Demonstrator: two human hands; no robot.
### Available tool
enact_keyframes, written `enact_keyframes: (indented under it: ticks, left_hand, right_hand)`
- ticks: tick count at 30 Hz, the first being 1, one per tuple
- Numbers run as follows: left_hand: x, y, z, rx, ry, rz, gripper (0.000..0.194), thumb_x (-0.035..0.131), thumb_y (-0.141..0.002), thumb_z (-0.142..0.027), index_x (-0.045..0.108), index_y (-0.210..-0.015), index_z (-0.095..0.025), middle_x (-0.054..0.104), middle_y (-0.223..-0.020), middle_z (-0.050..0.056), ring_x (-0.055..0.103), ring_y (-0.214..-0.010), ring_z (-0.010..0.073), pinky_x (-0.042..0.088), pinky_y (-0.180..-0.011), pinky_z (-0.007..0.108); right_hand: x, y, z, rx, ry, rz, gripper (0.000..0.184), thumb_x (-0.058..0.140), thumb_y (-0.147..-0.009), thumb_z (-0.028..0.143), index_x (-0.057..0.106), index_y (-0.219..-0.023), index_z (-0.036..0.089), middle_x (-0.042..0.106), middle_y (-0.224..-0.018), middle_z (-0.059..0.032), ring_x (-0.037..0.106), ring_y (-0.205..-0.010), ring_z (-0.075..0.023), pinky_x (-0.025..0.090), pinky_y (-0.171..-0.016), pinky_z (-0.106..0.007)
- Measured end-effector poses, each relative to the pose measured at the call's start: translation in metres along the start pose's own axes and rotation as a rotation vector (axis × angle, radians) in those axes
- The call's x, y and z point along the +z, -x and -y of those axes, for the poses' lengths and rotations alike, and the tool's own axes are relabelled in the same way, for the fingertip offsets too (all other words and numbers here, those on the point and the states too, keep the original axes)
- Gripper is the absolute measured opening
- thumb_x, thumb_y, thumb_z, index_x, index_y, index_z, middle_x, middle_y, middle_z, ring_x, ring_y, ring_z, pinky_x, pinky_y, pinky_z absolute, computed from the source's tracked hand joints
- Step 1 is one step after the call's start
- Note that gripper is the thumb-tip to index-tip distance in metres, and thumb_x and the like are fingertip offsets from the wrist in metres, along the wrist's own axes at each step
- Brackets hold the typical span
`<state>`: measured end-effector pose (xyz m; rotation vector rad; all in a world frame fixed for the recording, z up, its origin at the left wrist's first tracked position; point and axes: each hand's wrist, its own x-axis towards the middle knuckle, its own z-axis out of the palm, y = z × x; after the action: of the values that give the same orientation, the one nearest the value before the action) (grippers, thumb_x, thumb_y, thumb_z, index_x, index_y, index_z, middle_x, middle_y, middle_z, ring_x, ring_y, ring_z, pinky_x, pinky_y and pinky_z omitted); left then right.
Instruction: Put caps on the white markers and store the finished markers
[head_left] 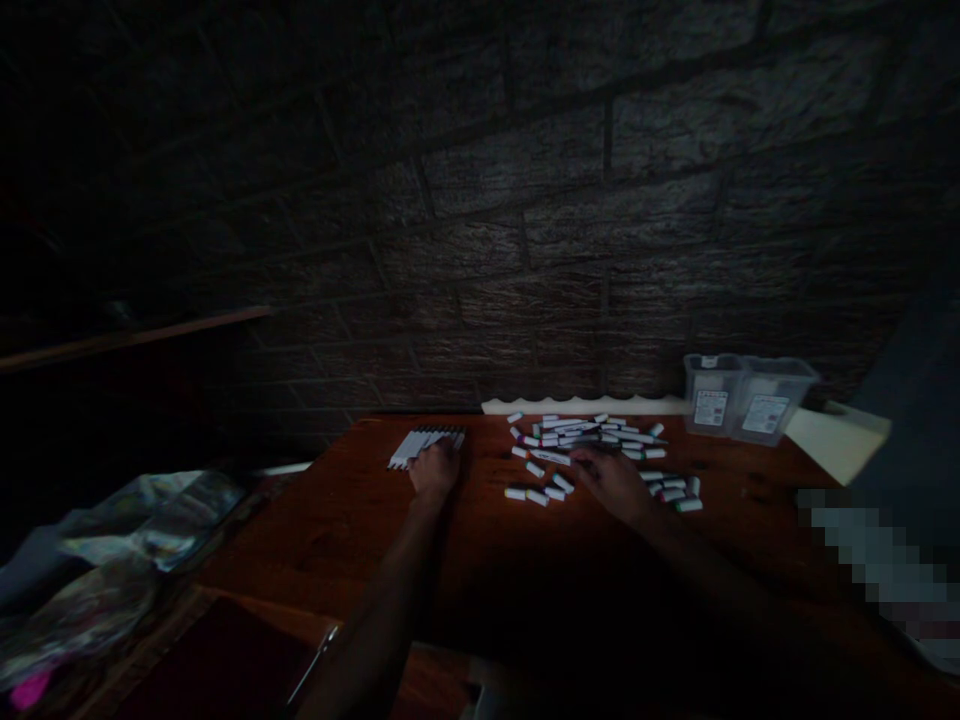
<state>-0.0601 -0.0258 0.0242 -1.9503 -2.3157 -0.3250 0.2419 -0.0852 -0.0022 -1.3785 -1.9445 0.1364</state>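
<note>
A neat row of white markers (409, 448) with dark ends lies side by side on the wooden table. My left hand (435, 468) rests at the right part of this row, fingers curled down; what they grip, if anything, is hidden in the dim light. Farther right, my right hand (613, 484) has thumb and fingers closed at the end of a white marker (551, 458), which points left. Loose markers (585, 428) lie in a heap just beyond that hand. Short white caps (537, 497) are scattered before the heap, and more caps (673, 487) lie right of the hand.
Two clear plastic containers (712, 395) with labels stand at the back right, beside a pale open box (840, 440). A wavy white strip (585, 406) runs along the brick wall (480, 250). Plastic bags (150, 520) lie left of the table (315, 530).
</note>
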Motion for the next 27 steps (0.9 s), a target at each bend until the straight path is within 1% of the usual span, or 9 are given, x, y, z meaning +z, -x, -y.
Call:
enact_keyframes:
  ticks: [5, 9, 11, 15, 18, 20, 23, 25, 27]
  left_hand:
    - [-0.004, 0.003, -0.006, 0.058, 0.037, -0.070, 0.037, 0.039, -0.093, -0.038, 0.065, -0.115, -0.024, 0.070, -0.107, 0.012, 0.061, -0.105, 0.0288, 0.038, -0.091, 0.041]
    - [-0.012, 0.021, -0.028, 0.307, 0.201, -0.282, 0.041, 0.035, -0.096, -0.042, 0.066, -0.115, -0.022, 0.067, -0.115, 0.010, 0.054, -0.114, 0.0258, 0.033, -0.097, 0.038]
    - [-0.015, 0.033, -0.041, 0.466, 0.274, -0.337, 0.041, 0.038, -0.096, -0.044, 0.066, -0.116, -0.022, 0.069, -0.112, 0.009, 0.054, -0.111, 0.0245, 0.032, -0.099, 0.039]
    - [-0.014, 0.047, -0.060, 0.787, 0.354, -0.307, 0.035, 0.043, -0.096, -0.039, 0.065, -0.119, -0.023, 0.069, -0.114, 0.006, 0.056, -0.109, 0.0200, 0.032, -0.101, 0.037]
    - [-0.010, 0.048, -0.063, 0.914, 0.370, -0.250, 0.033, 0.044, -0.096, -0.036, 0.065, -0.119, -0.023, 0.070, -0.113, 0.006, 0.059, -0.106, 0.0188, 0.036, -0.097, 0.036]
    - [-0.008, 0.047, -0.062, 0.937, 0.377, -0.223, 0.034, 0.044, -0.096, -0.036, 0.064, -0.120, -0.022, 0.070, -0.114, 0.006, 0.059, -0.106, 0.0190, 0.038, -0.095, 0.036]
    - [-0.008, 0.043, -0.058, 0.879, 0.365, -0.194, 0.035, 0.042, -0.097, -0.038, 0.065, -0.118, -0.024, 0.070, -0.113, 0.006, 0.059, -0.105, 0.0199, 0.039, -0.094, 0.036]
    - [-0.010, 0.039, -0.053, 0.761, 0.334, -0.203, 0.036, 0.040, -0.097, -0.039, 0.066, -0.117, -0.024, 0.070, -0.110, 0.007, 0.059, -0.104, 0.0211, 0.038, -0.094, 0.036]
    - [-0.012, 0.032, -0.044, 0.580, 0.271, -0.229, 0.038, 0.038, -0.097, -0.041, 0.068, -0.114, -0.024, 0.071, -0.106, 0.009, 0.059, -0.103, 0.0238, 0.036, -0.096, 0.040]
  right_hand:
    - [-0.011, -0.001, 0.008, 0.037, -0.225, -0.179, 0.021, 0.050, -0.088, 0.027, 0.069, -0.096, 0.022, 0.073, -0.096, -0.0052, 0.068, -0.088, -0.0210, 0.053, -0.082, -0.036]
    - [-0.007, 0.000, 0.011, 0.149, -0.473, -0.243, 0.023, 0.056, -0.085, 0.037, 0.070, -0.095, 0.022, 0.074, -0.094, -0.0059, 0.069, -0.086, -0.0222, 0.055, -0.080, -0.038]
    - [-0.003, 0.000, 0.011, 0.182, -0.563, -0.230, 0.024, 0.059, -0.083, 0.039, 0.071, -0.094, 0.021, 0.074, -0.095, -0.0061, 0.069, -0.088, -0.0233, 0.054, -0.083, -0.040]
    - [0.002, 0.001, 0.012, 0.241, -0.705, -0.185, 0.026, 0.063, -0.080, 0.042, 0.072, -0.094, 0.021, 0.074, -0.097, -0.0058, 0.068, -0.093, -0.0244, 0.051, -0.091, -0.045]
    - [0.002, 0.001, 0.015, 0.255, -0.789, -0.167, 0.030, 0.066, -0.078, 0.046, 0.071, -0.093, 0.021, 0.075, -0.096, -0.0059, 0.069, -0.094, -0.0250, 0.052, -0.092, -0.046]
    - [0.002, 0.002, 0.017, 0.235, -0.797, -0.175, 0.031, 0.066, -0.078, 0.047, 0.070, -0.094, 0.021, 0.074, -0.098, -0.0066, 0.068, -0.096, -0.0249, 0.052, -0.093, -0.045]
    - [0.002, 0.002, 0.019, 0.191, -0.761, -0.232, 0.041, 0.065, -0.081, 0.045, 0.060, -0.114, 0.022, 0.070, -0.111, -0.0081, 0.067, -0.102, -0.0233, 0.052, -0.095, -0.042]
    - [0.002, 0.002, 0.018, 0.165, -0.693, -0.273, 0.054, 0.067, -0.080, 0.043, 0.049, -0.127, 0.024, 0.064, -0.121, -0.0094, 0.065, -0.104, -0.0225, 0.053, -0.093, -0.040]
    - [0.002, 0.004, 0.017, 0.157, -0.594, -0.278, 0.059, 0.067, -0.080, 0.044, 0.046, -0.130, 0.024, 0.063, -0.122, -0.0108, 0.066, -0.101, -0.0228, 0.054, -0.089, -0.040]
